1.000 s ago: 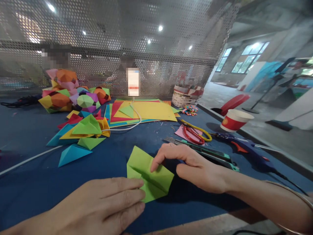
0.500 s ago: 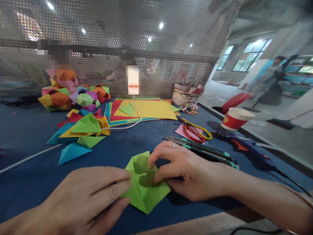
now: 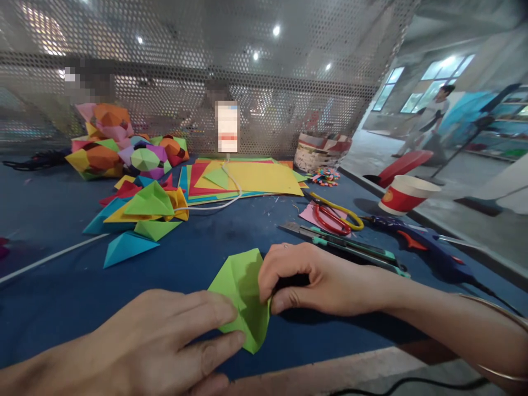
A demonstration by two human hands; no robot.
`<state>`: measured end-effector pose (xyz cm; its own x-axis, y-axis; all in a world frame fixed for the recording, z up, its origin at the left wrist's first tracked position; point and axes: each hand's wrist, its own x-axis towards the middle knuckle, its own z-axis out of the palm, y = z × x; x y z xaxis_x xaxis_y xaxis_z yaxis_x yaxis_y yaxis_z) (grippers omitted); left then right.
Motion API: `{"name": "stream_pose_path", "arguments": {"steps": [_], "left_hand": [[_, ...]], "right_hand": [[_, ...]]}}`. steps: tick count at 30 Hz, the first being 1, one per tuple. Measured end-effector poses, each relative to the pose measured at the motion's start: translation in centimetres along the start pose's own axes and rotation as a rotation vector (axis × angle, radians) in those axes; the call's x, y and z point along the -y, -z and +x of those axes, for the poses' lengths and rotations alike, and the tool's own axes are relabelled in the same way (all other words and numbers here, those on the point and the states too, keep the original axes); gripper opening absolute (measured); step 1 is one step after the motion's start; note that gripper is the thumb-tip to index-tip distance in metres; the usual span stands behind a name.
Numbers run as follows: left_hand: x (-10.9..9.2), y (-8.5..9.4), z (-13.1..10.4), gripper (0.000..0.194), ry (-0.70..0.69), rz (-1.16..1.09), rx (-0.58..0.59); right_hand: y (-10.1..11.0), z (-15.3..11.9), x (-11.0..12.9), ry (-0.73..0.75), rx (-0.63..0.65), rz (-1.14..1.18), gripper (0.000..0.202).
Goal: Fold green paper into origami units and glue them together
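A creased sheet of green paper lies near the front of the blue table. My right hand pinches its right edge between thumb and fingers, and that edge is raised and curling up. Across the paper's lower left side rests my left hand, fingers stretched out and pressing lightly on it. To the left is a pile of folded paper pieces in green, yellow, blue and red. A utility knife lies just beyond my right hand.
Stacked coloured sheets lie at the back, by a white cable. Folded paper balls stand at back left. Scissors, a glue gun, a paper cup and a basket are on the right. A person stands beyond.
The right hand has gone from touching the paper's surface to pinching its right edge, which now lifts inward. My left hand has shifted slightly right over the paper.
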<state>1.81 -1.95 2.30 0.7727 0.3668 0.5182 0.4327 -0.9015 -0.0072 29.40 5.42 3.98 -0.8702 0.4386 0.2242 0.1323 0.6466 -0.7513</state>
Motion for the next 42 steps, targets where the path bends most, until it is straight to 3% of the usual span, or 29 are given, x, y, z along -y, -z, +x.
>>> {"name": "stream_pose_path", "arguments": {"steps": [5,14,22,31,37,42], "left_hand": [[-0.2,0.5,1.0,0.021,-0.071,-0.112,0.029],[0.1,-0.6,1.2,0.036,-0.123,-0.031,-0.014],[0.3,-1.5,-0.6,0.022,-0.091,-0.066,0.003],[0.2,-1.1,0.1,0.018,-0.080,-0.081,-0.022],[0.3,-1.2,-0.1,0.025,-0.101,-0.016,-0.006],[-0.1,-0.4,-0.8,0.037,0.001,0.003,0.059]], "right_hand": [[-1.2,0.5,0.3,-0.083,-0.080,-0.015,0.015],[-2.8,1.2,1.1,-0.159,-0.177,-0.163,0.017],[-3.4,1.3,0.9,-0.151,-0.183,-0.262,0.018],[-3.5,1.3,1.0,-0.161,-0.168,-0.286,0.021],[-3.4,1.4,1.2,-0.182,-0.154,-0.308,0.022],[-3.4,1.3,1.1,-0.181,-0.145,-0.303,0.021]]}}
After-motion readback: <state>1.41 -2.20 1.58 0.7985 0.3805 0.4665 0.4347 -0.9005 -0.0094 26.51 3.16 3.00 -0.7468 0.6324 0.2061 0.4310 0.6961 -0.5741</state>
